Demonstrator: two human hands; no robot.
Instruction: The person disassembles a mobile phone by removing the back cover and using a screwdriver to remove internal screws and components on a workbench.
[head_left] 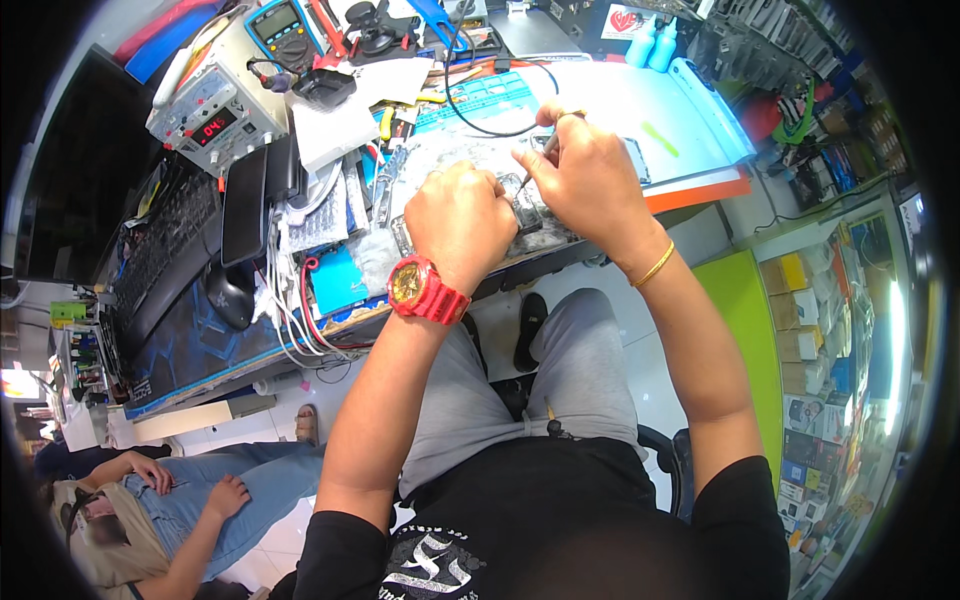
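Note:
My left hand (pixel 458 215), with a red watch on the wrist, has its fingers curled on a small dark device (pixel 524 212), which looks like an opened phone part, lying on the grey, worn work mat (pixel 375 263). My right hand (pixel 590 185) pinches a thin pointed tool (pixel 548 147) whose tip is down at that device. Behind my right hand is another pale-framed part (pixel 635 160), partly hidden. What lies under my left fingertips is mostly covered by them.
A power supply (pixel 215 105), dark phone (pixel 245 205), keyboard (pixel 170 255), mouse (pixel 228 295) and tangled cables crowd the left. Two blue bottles (pixel 650 45) and a light blue mat (pixel 695 120) are at the back right. A seated person (pixel 175 505) is at the lower left.

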